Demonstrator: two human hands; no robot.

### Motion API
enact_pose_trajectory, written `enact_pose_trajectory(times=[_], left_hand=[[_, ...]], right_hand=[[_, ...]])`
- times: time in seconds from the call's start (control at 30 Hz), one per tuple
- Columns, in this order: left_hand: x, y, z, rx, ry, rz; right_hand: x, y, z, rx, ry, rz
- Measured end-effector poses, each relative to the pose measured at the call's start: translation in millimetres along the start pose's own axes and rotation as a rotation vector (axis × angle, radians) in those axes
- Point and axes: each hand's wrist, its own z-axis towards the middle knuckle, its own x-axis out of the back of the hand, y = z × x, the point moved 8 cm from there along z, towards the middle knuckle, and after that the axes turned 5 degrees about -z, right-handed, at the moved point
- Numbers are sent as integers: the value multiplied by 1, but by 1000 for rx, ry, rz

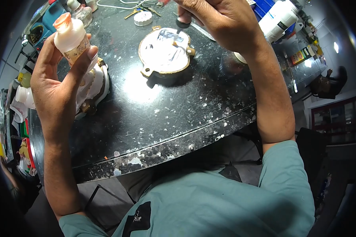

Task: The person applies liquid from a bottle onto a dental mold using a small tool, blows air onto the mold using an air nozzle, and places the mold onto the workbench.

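In the head view, which I follow from afar, a dark, paint-flecked table [146, 118] curves past the wearer. At ten o'clock the left hand [55, 89] has its fingers and thumb clamped around a translucent bottle [72, 38] with an orange top, leaning slightly. Below it sits a frame with white filling [101, 81]. At twelve lies a gold-rimmed frame, also white-filled [156, 59]; beyond it, a white cap [142, 18]. The right hand [229, 21] reaches in at one o'clock; its fingers are cut off, so I cannot tell their state. I'd hold the bottle nearer upright, gripping lightly, since its walls may squeeze.
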Motion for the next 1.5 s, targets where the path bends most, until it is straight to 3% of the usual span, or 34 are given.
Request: enact_pose_trajectory(times=[0.2, 0.37, 0.43, 0.53, 0.63, 0.83, 0.9, 1.07, 1.3, 1.4, 1.5], left_hand=[[-2, 1, -1, 11, 1, -23], [-1, 1, 0, 1, -1, -21], [0, 0, -1, 5, 5, 10], [1, 0, 0, -22, 4, 48], [0, 0, 0, 8, -5, -7], [-2, 3, -1, 15, 16, 7], [-1, 2, 1, -14, -2, 22], [-2, 0, 0, -2, 3, 22], [0, 0, 0, 13, 5, 27], [0, -1, -1, 10, 14, 21], [1, 0, -2, 6, 16, 33]], right_hand=[[6, 0, 0, 15, 47, -79], [10, -4, -2, 112, 164, 115], [8, 2, -1, 31, 79, 141], [3, 0, 0, 65, 45, -48], [9, -3, -3, 87, 147, 110], [14, -8, -5, 42, 190, -26], [8, -7, -5, 44, 157, 63], [5, -9, 1, 133, 117, -124], [14, -3, -1, 215, 218, -116], [8, -5, -2, 247, 179, 44], [-4, -24, 0, 133, -27, -64]])
